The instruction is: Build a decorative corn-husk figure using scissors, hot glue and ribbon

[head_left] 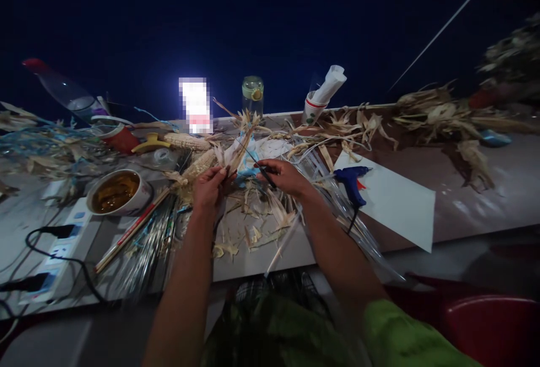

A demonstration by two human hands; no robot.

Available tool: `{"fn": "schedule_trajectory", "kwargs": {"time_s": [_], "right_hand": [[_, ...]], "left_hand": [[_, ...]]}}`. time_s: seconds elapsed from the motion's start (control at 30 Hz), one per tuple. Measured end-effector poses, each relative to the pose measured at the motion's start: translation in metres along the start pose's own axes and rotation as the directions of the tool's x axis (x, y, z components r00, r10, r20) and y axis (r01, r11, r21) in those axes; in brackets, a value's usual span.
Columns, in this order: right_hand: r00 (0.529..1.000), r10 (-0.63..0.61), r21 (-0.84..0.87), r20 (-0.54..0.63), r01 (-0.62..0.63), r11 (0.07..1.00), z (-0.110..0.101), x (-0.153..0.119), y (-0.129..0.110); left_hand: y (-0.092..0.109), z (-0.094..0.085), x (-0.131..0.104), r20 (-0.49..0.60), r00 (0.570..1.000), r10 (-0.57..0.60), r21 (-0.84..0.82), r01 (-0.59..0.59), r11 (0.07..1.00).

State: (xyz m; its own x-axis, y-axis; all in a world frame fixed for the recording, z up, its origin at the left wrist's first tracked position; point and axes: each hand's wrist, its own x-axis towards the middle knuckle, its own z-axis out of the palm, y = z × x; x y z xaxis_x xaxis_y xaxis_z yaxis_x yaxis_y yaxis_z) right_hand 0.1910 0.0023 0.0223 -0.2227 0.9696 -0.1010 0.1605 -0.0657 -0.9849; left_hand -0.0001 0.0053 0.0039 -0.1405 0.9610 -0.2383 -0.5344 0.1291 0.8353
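Note:
Dry, pale corn husk (pixel 233 158) rises from my left hand (pixel 210 187), whose thumb and fingers are pinched round its lower end. My right hand (pixel 280 176) is closed on a slim dark tool (pixel 265 175) that points up and left towards the husk. Whether it is a pair of scissors or a blade I cannot make out. Husk scraps (pixel 253 238) litter the table under both hands. Just beyond them lies a light-blue and white crumpled piece (pixel 248 159). Corn cobs (pixel 188 141) sit to the left of the husk.
On the right, a blue glue gun (pixel 353 182) rests on a white sheet (pixel 405 204) beside clear glue sticks (pixel 337 201). Leftward are a bowl of brown liquid (pixel 116 191), thin wires (pixel 147 249) and a power strip (pixel 63 249). A lidded bottle (pixel 252 97) and paper cup (pixel 313 107) stand behind.

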Motion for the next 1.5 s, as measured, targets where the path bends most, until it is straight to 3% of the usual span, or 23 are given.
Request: {"fn": "schedule_trajectory", "kwargs": {"time_s": [0.37,0.7,1.23,1.5], "right_hand": [[0.998,0.025,0.013,0.065,-0.026,1.0,0.002,0.001,0.003],[0.994,-0.026,-0.255,0.109,0.053,0.966,-0.009,-0.001,0.01],[0.966,0.091,-0.073,0.242,-0.076,0.994,-0.01,-0.009,-0.004],[0.956,0.147,-0.002,0.252,-0.152,0.988,-0.012,-0.012,-0.01]], "left_hand": [[0.002,0.003,-0.003,-0.028,0.998,-0.053,0.069,0.055,0.996],[0.002,0.0,-0.004,0.024,1.0,-0.006,0.235,0.0,0.972],[0.004,0.003,-0.007,0.027,1.0,-0.008,0.251,0.001,0.968],[0.008,0.001,-0.008,0.016,0.999,-0.035,0.275,0.029,0.961]]}}
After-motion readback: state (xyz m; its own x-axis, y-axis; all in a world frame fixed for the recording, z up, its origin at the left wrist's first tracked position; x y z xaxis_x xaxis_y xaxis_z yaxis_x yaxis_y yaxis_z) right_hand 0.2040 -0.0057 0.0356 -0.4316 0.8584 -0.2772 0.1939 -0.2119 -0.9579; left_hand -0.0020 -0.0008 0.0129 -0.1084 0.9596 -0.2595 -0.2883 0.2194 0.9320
